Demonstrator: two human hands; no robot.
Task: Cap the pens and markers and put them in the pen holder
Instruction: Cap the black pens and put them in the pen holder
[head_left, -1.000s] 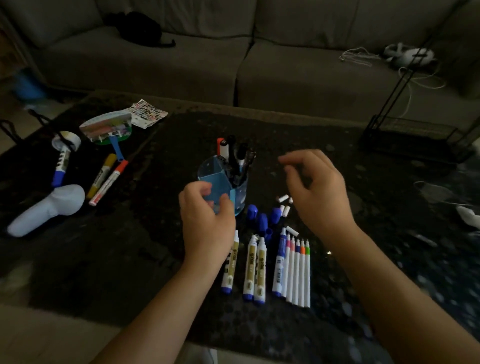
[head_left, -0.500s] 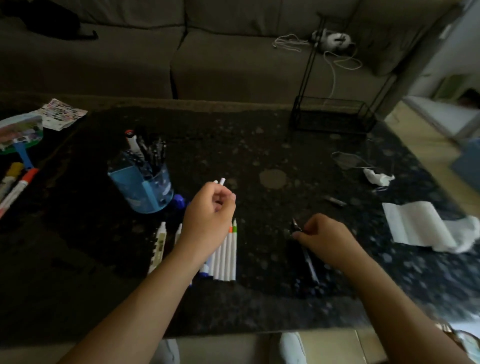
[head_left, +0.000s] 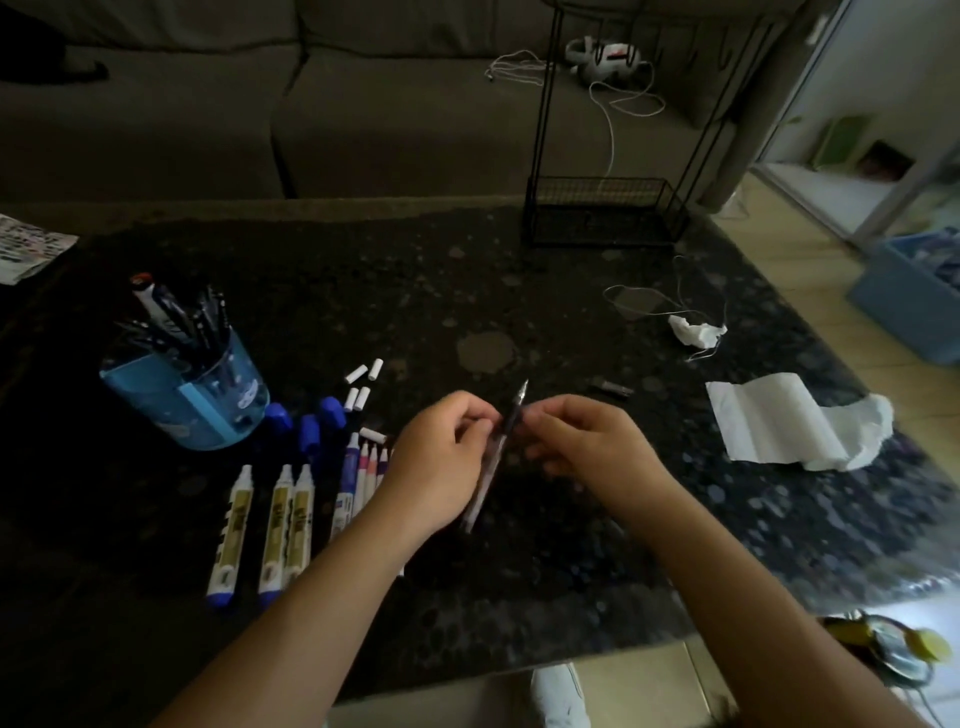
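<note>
Your hands have come together since a moment ago: the right hand (head_left: 592, 441) has lifted the pen (head_left: 497, 451) off the worktop (head_left: 519, 291), and the left hand (head_left: 441, 457) has joined it. Both grips pinch the pen, which is uncapped, its tip up and away from you. The holder (head_left: 192, 395) stands well left, with loose caps (head_left: 363, 384) and markers (head_left: 280, 525) beside it

The dark speckled stone table (head_left: 467, 291) carries a blue plastic pen holder (head_left: 189, 397) and uncapped markers (head_left: 270, 525) left of the hands (head_left: 441, 462), loose blue caps (head_left: 306, 423) between them, and white crumpled tissue paper (head_left: 789, 421) to their right.
</note>
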